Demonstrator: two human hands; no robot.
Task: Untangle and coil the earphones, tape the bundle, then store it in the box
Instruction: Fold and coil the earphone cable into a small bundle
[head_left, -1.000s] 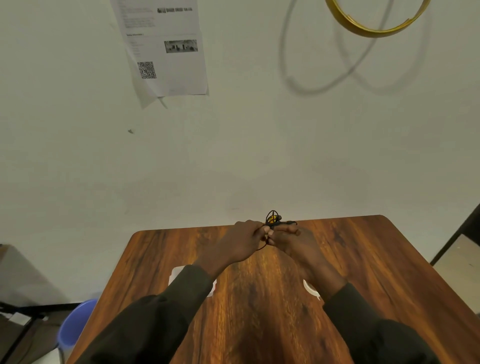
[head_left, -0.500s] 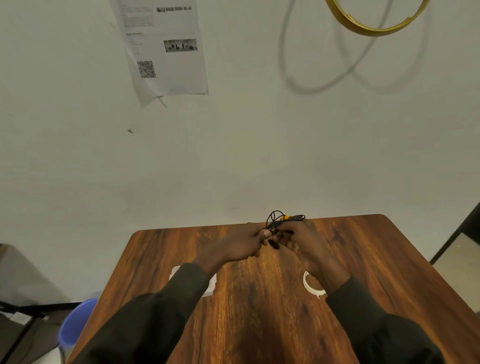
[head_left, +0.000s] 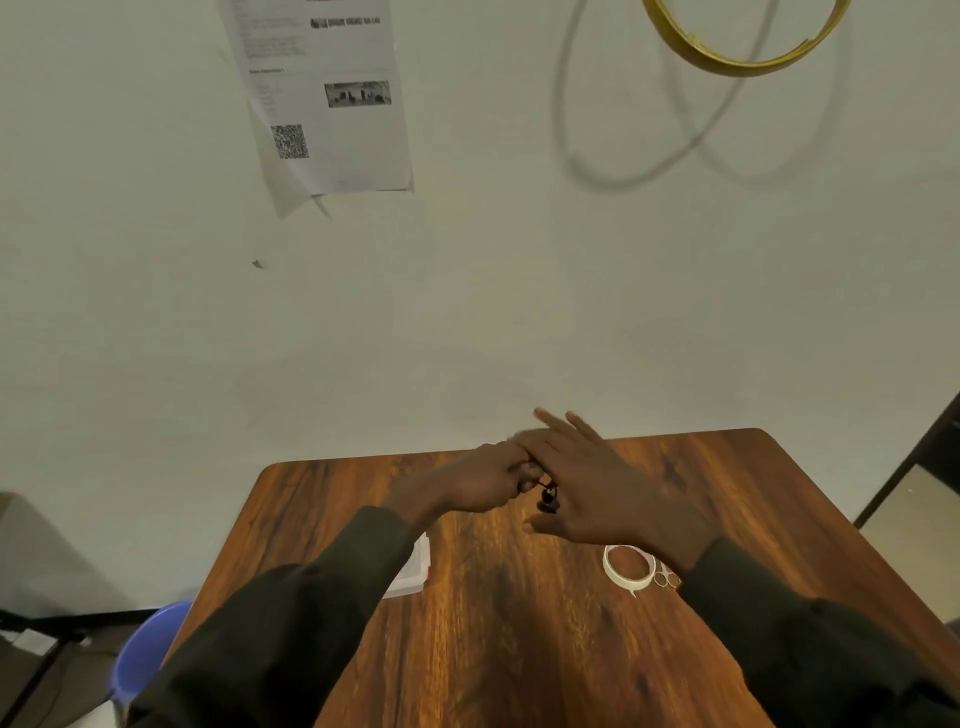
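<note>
Nearest the camera, two dark sleeves reach forward over a wooden table (head_left: 519, 649). Under the left sleeve lies a clear box (head_left: 415, 564) with a red edge, mostly hidden, so whether it stands open cannot be told. By the right wrist sits a roll of tape (head_left: 627, 566), flat on the wood, with a pair of small metal rings (head_left: 666, 579) just beside it.

Further out, the two hands meet above the middle of the table. The left hand (head_left: 480, 480) has its fingers curled and pinches the earphones (head_left: 548, 499), of which only a dark bit of cord and a bud show, hanging between the hands. The right hand (head_left: 587, 486) is spread, fingers straight and pointing away toward the wall, lying over the left fingertips. Whether cord is wound round those straight fingers cannot be told, since the back of the hand hides it.

By the look of it, the work is at the coiling stage, likely winding cord around the right fingers. No loose tangle shows on the table, so untangling seems mostly done. The tape lies untouched and the box holds no bundle that can be seen, so taping and storing are left.

Beyond the table is a pale wall (head_left: 156, 312) with a printed sheet (head_left: 332, 114) and a yellow hoop (head_left: 727, 57) hung high.
</note>
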